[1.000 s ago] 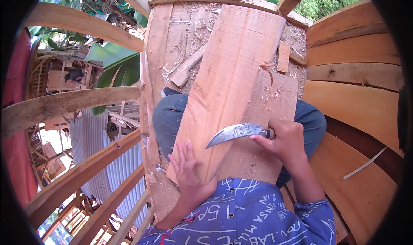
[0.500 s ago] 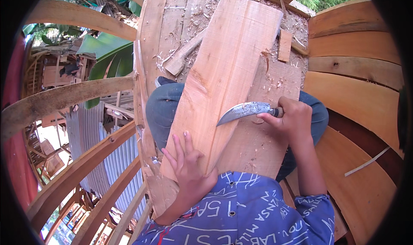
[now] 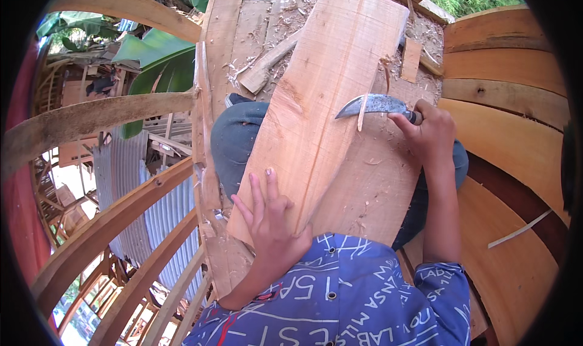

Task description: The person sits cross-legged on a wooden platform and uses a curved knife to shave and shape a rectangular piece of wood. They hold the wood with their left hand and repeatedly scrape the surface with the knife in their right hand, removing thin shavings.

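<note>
Right hand (image 3: 432,130) grip clenched on curved knife (image 3: 371,106), blade pointing left across plank (image 3: 328,109); left hand (image 3: 272,224) spread flat on plank's near end.

Knife handle (image 3: 416,116) hidden inside right hand (image 3: 432,132); plank's (image 3: 328,109) near end behind the shirt (image 3: 340,297)

Daylight falls on an open wooden frame. Curved ribs (image 3: 121,218) sweep across the left side, with corrugated metal sheets (image 3: 161,209) and more timber frames below them. Broad green banana leaves (image 3: 155,57) show behind a rib at upper left. On the right, curved planks (image 3: 504,73) form a wall, orange-brown and smooth. Wood shavings (image 3: 258,18) litter the rough boards at the top.
</note>
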